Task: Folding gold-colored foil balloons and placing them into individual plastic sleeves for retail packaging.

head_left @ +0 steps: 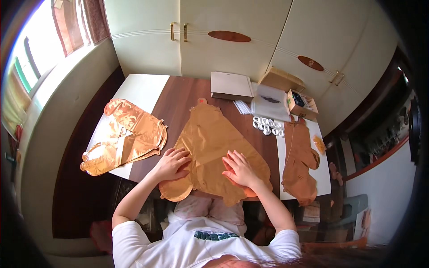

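Note:
A large flat, uninflated gold foil balloon (pixel 214 147) lies in front of me, its wide end hanging slightly over the table's near edge. My left hand (pixel 173 164) rests on its left side, where a rounded flap lies folded, fingers stretched and nothing gripped. On the right part of the foil is my right hand (pixel 239 169), palm down with its fingers spread. A pile of shiny gold foil balloons (pixel 127 136) sits at the left. Another flat foil balloon (pixel 299 163), duller and browner, lies at the right edge of the table.
Behind the foil stand a white flat box (pixel 231 85), white sticks (pixel 242 107), clear plastic bags (pixel 270 102) and several white ribbon rolls (pixel 267 125). A small open box (pixel 302 104) and an orange packet (pixel 319 144) are at the right. White cabinets (pixel 223 53) border the table's far side.

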